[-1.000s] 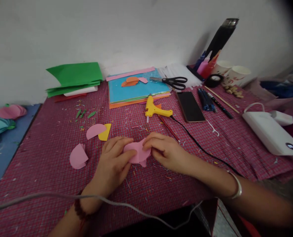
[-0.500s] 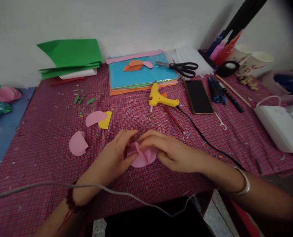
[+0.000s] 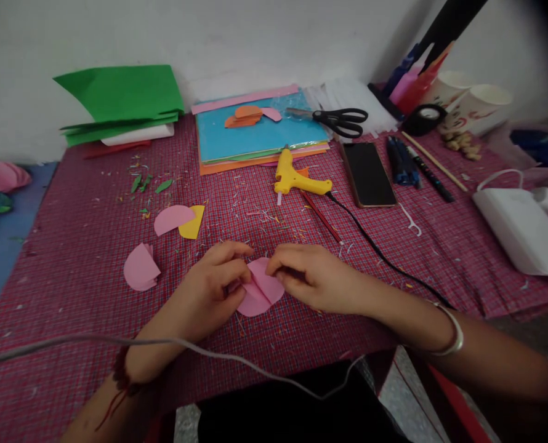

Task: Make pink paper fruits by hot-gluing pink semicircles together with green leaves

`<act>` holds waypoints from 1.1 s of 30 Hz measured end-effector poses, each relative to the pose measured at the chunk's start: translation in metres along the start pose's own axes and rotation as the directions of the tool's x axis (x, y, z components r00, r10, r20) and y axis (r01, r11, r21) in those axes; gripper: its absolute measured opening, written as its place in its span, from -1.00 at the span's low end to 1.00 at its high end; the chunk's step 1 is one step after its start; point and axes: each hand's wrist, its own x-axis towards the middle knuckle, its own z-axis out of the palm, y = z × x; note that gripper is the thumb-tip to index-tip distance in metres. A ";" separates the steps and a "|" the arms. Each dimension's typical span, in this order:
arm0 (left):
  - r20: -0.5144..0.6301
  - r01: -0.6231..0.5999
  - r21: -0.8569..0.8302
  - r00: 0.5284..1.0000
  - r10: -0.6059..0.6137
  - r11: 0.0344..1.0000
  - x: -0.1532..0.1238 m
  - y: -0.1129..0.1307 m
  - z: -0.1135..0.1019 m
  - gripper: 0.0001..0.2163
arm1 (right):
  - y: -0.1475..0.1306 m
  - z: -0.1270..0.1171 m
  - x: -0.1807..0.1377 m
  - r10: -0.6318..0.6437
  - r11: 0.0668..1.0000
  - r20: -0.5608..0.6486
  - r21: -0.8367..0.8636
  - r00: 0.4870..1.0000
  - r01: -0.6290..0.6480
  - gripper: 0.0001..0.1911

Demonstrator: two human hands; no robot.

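A round piece of folded pink paper [image 3: 261, 295] lies between my hands near the table's front, with a crease across its middle. My left hand [image 3: 221, 277] pinches its left side between thumb and fingers. At its upper right edge, my right hand [image 3: 304, 274] has its fingers closed against the paper. To the left lie a stack of pink paper half-circles [image 3: 140, 268] and a single pink half-circle [image 3: 173, 219] overlapping a yellow paper piece [image 3: 192, 223]. A yellow glue gun [image 3: 297, 178] rests beyond my hands.
Black scissors [image 3: 338, 120] lie on blue paper sheets [image 3: 237, 141] at the back. A phone [image 3: 370, 175] and a white box-like device [image 3: 521, 231] are on the right. Green paper [image 3: 126, 98] stands back left. A grey cable [image 3: 186, 346] crosses in front of my wrists.
The raised pink flap between my hands now lies flatter, and the round piece is spread open. My right hand has shifted slightly to the right. The whole view has tilted a little.
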 end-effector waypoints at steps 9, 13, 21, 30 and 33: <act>0.021 0.026 0.168 0.999 -0.030 0.986 -0.014 -0.004 0.005 -0.72 | 0.007 -0.005 0.000 0.022 0.988 0.019 -0.151 1.000 -0.019 -0.79; 0.045 -0.060 0.237 0.998 0.051 0.970 -0.027 -0.006 0.009 -0.71 | 0.005 -0.005 -0.001 0.007 0.978 0.077 -0.210 0.997 0.009 -0.79; -0.096 0.110 0.099 0.990 -0.100 0.989 -0.033 -0.011 0.011 -0.67 | 0.004 -0.006 -0.002 -0.038 0.970 0.110 -0.235 0.993 0.063 -0.79; 0.043 -0.146 0.131 0.989 0.141 0.981 -0.010 -0.012 -0.006 -0.86 | 0.000 -0.011 -0.005 -0.109 0.928 0.256 -0.319 0.960 0.191 -0.76; 0.157 -0.401 0.382 0.916 0.369 0.833 -0.014 -0.014 -0.007 -0.82 | -0.001 -0.027 -0.004 -0.010 0.928 0.134 -0.368 0.991 0.059 -0.74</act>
